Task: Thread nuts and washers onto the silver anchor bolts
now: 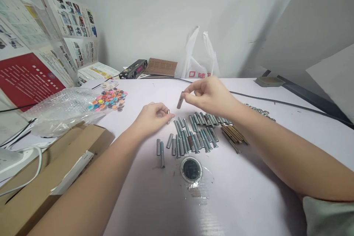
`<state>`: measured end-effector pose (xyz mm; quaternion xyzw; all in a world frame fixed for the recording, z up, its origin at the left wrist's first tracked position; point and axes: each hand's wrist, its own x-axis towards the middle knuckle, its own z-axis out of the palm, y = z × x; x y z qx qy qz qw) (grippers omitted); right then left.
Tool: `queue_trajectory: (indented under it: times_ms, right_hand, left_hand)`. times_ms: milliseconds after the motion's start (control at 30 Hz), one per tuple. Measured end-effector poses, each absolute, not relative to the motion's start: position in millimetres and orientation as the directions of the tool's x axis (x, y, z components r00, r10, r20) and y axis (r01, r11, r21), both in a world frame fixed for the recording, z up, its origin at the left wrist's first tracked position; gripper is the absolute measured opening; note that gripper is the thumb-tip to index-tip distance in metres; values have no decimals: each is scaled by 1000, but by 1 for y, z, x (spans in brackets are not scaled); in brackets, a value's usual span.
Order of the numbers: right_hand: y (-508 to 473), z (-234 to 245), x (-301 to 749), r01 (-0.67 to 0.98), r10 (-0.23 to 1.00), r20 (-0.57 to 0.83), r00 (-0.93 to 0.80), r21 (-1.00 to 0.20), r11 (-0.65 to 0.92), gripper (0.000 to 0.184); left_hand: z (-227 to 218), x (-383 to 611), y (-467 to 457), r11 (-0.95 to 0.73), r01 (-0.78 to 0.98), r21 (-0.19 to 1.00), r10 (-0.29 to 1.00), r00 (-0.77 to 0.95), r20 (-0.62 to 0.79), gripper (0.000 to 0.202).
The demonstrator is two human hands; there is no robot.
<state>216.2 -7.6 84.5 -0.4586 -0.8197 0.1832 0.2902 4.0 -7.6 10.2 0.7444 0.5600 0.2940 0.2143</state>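
Metal tube: a short grey metal tube [180, 100] is held tilted above the table, just ahead of the rows of like pieces
Right hand: the right hand [211, 95] has its grip closed on the tube's upper end, thumb and fingertips pinched together, wrist raised off the table
Small part: a tiny metal part [168, 111] sits at the tips of the left fingers; too small to tell its shape
Left hand: the left hand [153, 117] rests on the table, its grip pinched on the small part, just beside the near end of the tube rows
Tube rows: many grey tubes [193, 134] lie side by side on the table below both hands, a few set apart at the left
Brown rods: a bundle of thin brown rods [233, 133] lies touching the right end of the tubes
Round disc: a dark round disc [191, 169] in clear wrap lies near the tubes, closer to the person
Coloured buttons: a heap of coloured discs [109, 99] lies to the left, beside a bubble-wrap bag [62, 108]
Cardboard box: a brown cardboard box [41, 177] lies at the left edge
Table: the white table [249, 191] carries all of this
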Motion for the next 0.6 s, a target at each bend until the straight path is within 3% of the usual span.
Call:
queue_trajectory:
  times_ms: [167, 333, 500, 600]
  right_hand:
    - [0, 61, 190, 551, 827, 448, -339, -618, 561, 25]
    - [5, 54, 183, 539, 808, 410, -423, -603, 588, 21]
    - [1, 63, 187, 559, 793, 495, -356, -567, 605, 25]
    - [0, 64, 188, 580, 799, 468, -377, -553, 598, 23]
  left_hand:
    - [11, 5, -8, -252, 673, 695, 967, 199, 158, 22]
    - [11, 5, -7, -248, 659, 710, 968, 205, 147, 22]
    - [10, 5, -7, -230, 652, 723, 972, 187, 141, 21]
    - [10, 6, -8, -226, 651, 725, 973, 183, 139, 22]
